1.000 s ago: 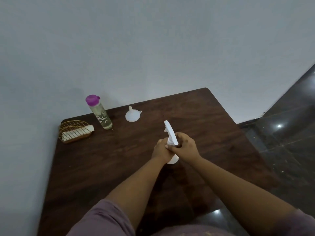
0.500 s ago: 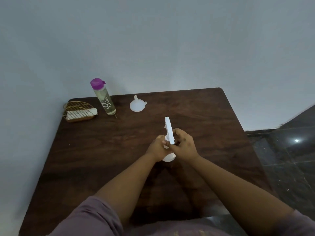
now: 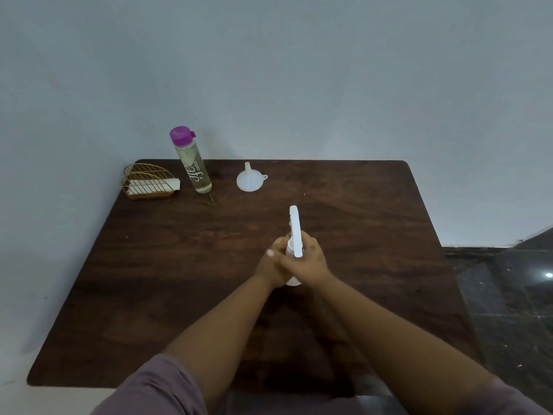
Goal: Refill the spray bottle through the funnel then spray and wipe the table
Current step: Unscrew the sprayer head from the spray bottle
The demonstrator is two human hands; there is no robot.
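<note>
Both hands hold the white spray bottle (image 3: 294, 235): the left hand (image 3: 273, 265) grips its body, the right hand (image 3: 308, 260) its neck. It looks light, smooth plastic, maybe slippery. Hold the body tight.

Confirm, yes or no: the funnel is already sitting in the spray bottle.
No, the funnel lies on the table beside the purple-capped bottle, apart from the spray bottle.

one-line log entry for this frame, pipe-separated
stage: head still on spray bottle | left hand: grips body | right hand: grips neck | funnel: unused on table | refill bottle: capped
</note>
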